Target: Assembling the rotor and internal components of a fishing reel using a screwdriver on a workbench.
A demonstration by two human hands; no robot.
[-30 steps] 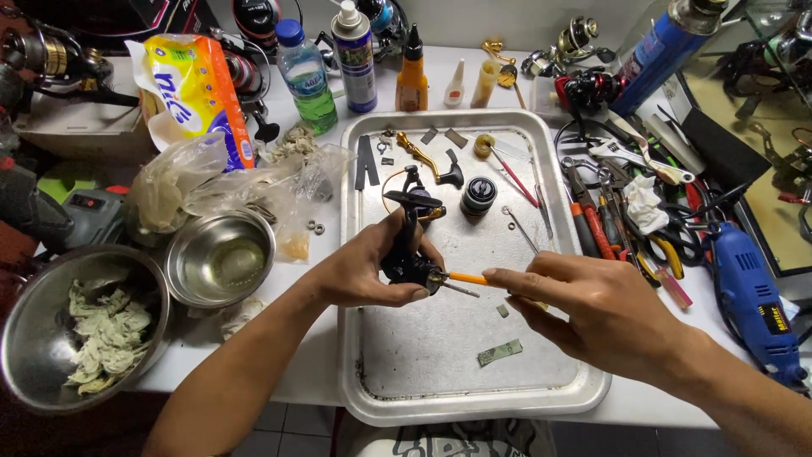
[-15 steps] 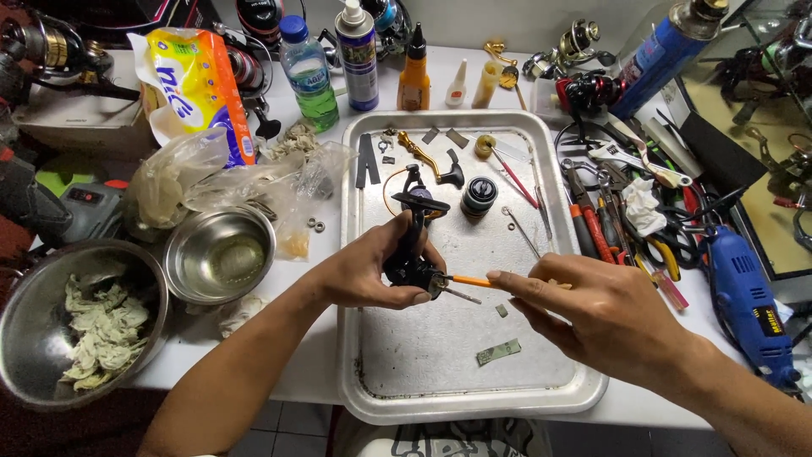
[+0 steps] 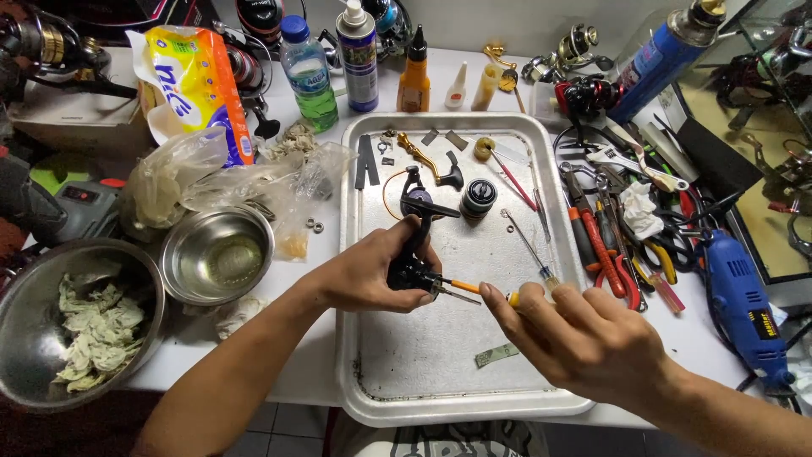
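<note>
Now, what I log from the head view:
Left hand (image 3: 368,275): I see it wrapped shut round the black reel body (image 3: 412,254), held over the metal tray (image 3: 381,398).
Right hand (image 3: 584,338): fingers pinched closed on an orange screwdriver (image 3: 474,288), tip at the reel body.
Tray: knob (image 3: 479,196) and gold handle (image 3: 417,152) lie at the far end.
Left of tray: steel bowl (image 3: 216,254).

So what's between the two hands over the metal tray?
In the head view, a thin orange-handled tool bridges the left hand, gripping a black reel body, and the right hand.
</note>
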